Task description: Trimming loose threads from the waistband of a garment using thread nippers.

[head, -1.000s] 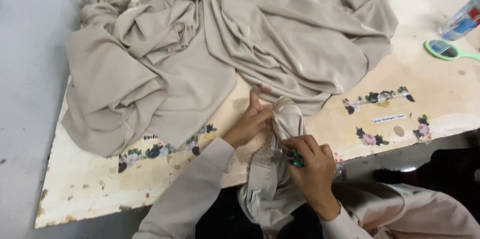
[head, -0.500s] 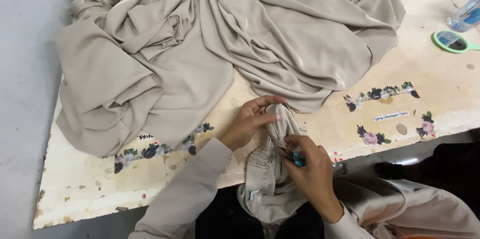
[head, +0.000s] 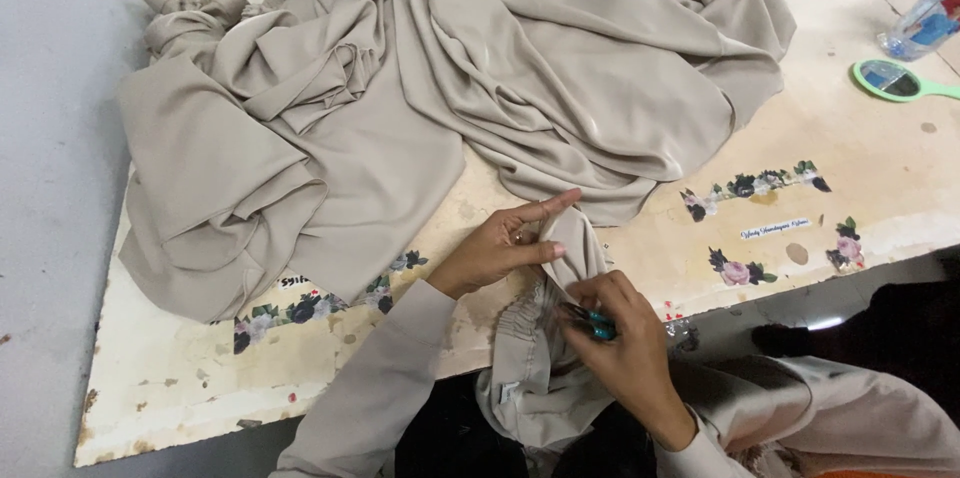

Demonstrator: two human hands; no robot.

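Since the earlier frame, the left hand [head: 497,250] has stretched its forefinger out along a fold of beige fabric [head: 575,238] at the near edge of the worn table [head: 880,188], thumb and fingers pinching it. The right hand [head: 620,348] is clenched round small teal-handled snips [head: 596,321] at the gathered seam. This cloth looks light, limp and slippery; pinching close beside the seam seems the surest hold.
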